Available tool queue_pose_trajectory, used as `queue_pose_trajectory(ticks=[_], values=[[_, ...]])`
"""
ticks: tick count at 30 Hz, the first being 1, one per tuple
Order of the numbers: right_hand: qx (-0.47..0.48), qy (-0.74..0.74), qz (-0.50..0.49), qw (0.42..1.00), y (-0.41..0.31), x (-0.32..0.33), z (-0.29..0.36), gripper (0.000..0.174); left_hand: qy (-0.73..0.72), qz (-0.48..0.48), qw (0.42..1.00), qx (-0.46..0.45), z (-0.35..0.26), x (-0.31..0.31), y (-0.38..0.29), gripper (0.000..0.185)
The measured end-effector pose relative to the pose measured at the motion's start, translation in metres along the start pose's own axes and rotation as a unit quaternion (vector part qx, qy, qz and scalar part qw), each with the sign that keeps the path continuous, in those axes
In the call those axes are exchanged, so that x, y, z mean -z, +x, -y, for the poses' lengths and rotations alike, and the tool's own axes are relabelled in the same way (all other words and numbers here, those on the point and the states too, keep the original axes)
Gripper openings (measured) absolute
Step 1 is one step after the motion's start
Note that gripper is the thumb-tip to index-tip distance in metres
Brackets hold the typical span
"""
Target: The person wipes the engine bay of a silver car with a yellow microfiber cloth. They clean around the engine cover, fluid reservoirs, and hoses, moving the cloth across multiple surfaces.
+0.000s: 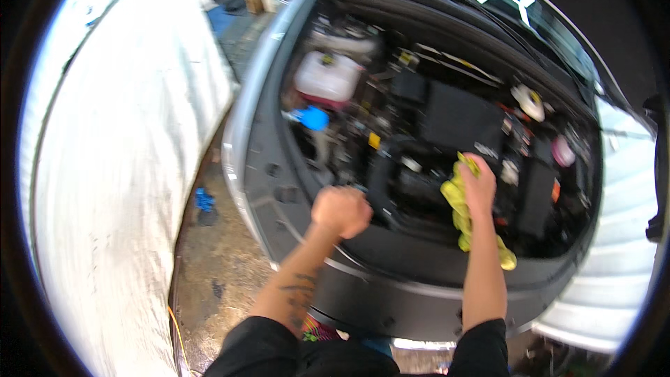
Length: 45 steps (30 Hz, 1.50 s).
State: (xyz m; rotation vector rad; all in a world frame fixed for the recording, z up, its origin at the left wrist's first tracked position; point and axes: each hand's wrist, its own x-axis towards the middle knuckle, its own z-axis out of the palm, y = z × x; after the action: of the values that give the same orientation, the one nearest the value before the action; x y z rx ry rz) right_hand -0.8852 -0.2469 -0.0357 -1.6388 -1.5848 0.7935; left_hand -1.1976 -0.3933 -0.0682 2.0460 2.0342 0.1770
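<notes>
A car's engine bay lies uncovered before me, with a black plastic engine cover (460, 115) near its middle. My right hand (479, 183) grips a crumpled yellow-green cloth (456, 204), which hangs down beside my wrist over the front of the bay. Over the front trim panel (413, 272), at the left, is my left hand (343, 212), its fingers curled in; whether anything is inside them cannot be seen. The picture is somewhat blurred.
A white fluid reservoir (328, 77) and a blue cap (314, 118) sit at the bay's left. White sheeting (131, 141) hangs along the left. On the stained floor lies a blue crumpled item (204, 200); a yellow-orange cord (178, 327) runs near the bottom.
</notes>
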Motion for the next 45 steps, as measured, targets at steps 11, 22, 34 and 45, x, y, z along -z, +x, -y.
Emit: queue_pose_trajectory(ticks=[11, 22, 34, 45], values=[[0.119, -0.298, -0.077, 0.944, 0.028, -0.08, -0.039, 0.032, -0.096, -0.089, 0.99, -0.056, 0.014, -0.022, 0.001, 0.027], [0.111, -0.396, -0.05, 0.91, 0.042, -0.08, -0.022, 0.024, -0.11, -0.071, 0.99, -0.06, 0.016, -0.016, -0.004, 0.031], [0.129, -0.288, -0.156, 0.936, 0.057, -0.095, -0.046, 0.014, -0.103, -0.06, 0.992, -0.047, 0.013, -0.01, -0.004, 0.035], [0.12, -0.336, -0.054, 0.933, 0.028, -0.072, -0.045, 0.034, -0.071, -0.03, 0.997, -0.027, 0.006, -0.001, 0.006, 0.031]])
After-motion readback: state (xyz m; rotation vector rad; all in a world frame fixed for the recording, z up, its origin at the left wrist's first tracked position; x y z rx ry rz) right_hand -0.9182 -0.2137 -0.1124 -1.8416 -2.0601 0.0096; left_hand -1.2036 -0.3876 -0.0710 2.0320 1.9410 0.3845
